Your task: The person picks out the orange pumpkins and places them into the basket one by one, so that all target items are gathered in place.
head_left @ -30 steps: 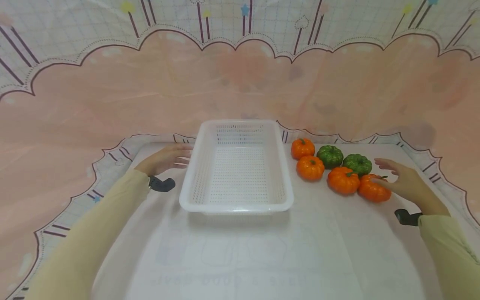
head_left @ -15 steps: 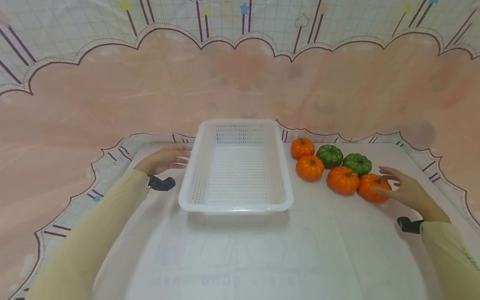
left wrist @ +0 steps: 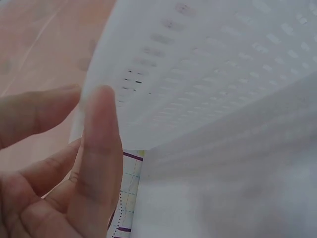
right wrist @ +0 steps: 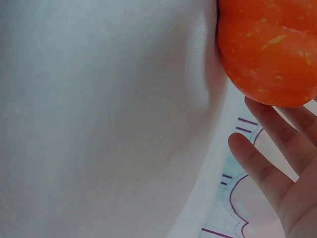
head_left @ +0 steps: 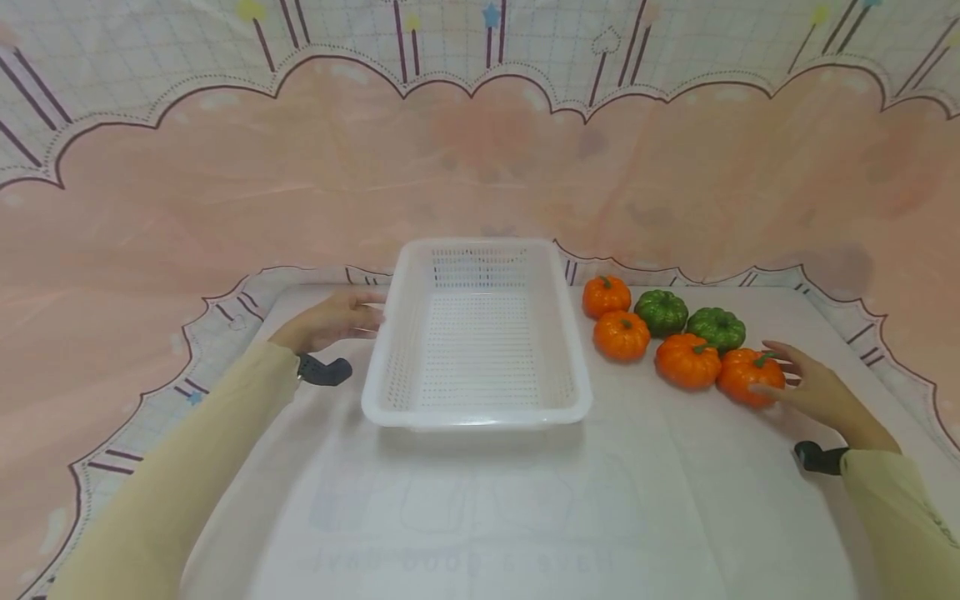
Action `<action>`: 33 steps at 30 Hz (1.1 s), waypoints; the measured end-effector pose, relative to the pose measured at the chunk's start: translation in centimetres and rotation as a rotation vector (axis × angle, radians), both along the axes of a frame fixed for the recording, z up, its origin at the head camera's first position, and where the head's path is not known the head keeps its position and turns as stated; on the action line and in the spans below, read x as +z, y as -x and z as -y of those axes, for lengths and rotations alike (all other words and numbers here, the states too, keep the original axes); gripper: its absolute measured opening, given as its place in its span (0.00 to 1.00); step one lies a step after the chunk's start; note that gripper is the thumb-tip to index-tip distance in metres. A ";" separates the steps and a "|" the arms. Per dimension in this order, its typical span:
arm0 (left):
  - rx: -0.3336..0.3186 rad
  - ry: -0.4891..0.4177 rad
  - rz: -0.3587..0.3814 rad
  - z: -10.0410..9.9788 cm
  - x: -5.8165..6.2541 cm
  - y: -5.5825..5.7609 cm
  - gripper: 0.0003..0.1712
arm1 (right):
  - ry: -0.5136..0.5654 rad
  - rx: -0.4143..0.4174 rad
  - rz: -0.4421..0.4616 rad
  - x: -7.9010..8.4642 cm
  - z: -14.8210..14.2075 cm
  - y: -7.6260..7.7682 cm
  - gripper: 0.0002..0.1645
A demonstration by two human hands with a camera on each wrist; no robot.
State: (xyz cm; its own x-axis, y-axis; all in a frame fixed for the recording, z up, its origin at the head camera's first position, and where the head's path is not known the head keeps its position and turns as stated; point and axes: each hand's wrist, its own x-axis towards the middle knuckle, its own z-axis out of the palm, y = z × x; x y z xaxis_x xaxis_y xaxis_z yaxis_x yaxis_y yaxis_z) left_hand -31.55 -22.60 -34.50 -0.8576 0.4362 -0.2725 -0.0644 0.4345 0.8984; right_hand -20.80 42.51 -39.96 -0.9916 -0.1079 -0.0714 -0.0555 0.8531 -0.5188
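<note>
In the head view, my left hand (head_left: pixel 333 319) is at the left rim of a white perforated plastic basket (head_left: pixel 476 417), fingers reaching to its side. The left wrist view shows those fingers (left wrist: pixel 101 129) fairly straight against the basket wall (left wrist: pixel 198 59). On the right, my right hand (head_left: pixel 813 387) spreads about the nearest orange pumpkin (head_left: pixel 746 379), a small one with a green stem. Its thumb overlaps the pumpkin's front and the other fingers lie at its right side. In the right wrist view, the straight fingers (right wrist: pixel 282 134) come right to the orange pumpkin (right wrist: pixel 272 54).
Beside that pumpkin sit another orange pumpkin (head_left: pixel 686 362), two green pumpkins (head_left: pixel 660 312), and two more orange ones, the front one (head_left: pixel 621 336) close to the basket's right side. A white cloth (head_left: pixel 480 508) covers the table; a patterned backdrop (head_left: pixel 480 167) rises behind.
My right hand has come down and closer around the right-hand orange pumpkin. The basket has shifted very slightly right, with my left fingers at its rim.
</note>
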 end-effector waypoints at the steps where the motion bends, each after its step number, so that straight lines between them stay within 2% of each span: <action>1: 0.001 0.007 0.000 -0.1 0.0 0.0 0.33 | 0.001 -0.001 0.002 -0.1 0.0 0.0 0.51; 9: -0.007 0.021 0.004 -0.1 0.1 -0.2 0.35 | -0.006 0.020 0.020 -0.3 -0.1 0.0 0.50; 22: -0.026 -0.044 -0.002 -0.2 0.2 -0.3 0.34 | -0.002 0.018 0.048 -0.7 -0.6 -0.2 0.51; 28: -0.023 -0.050 0.020 -0.3 0.0 -0.3 0.35 | -0.016 0.016 0.026 -0.5 -0.8 -0.2 0.51; 33: -0.005 -0.057 0.042 -0.3 -0.1 -0.3 0.36 | -0.035 0.000 0.045 -0.1 -0.8 -0.2 0.52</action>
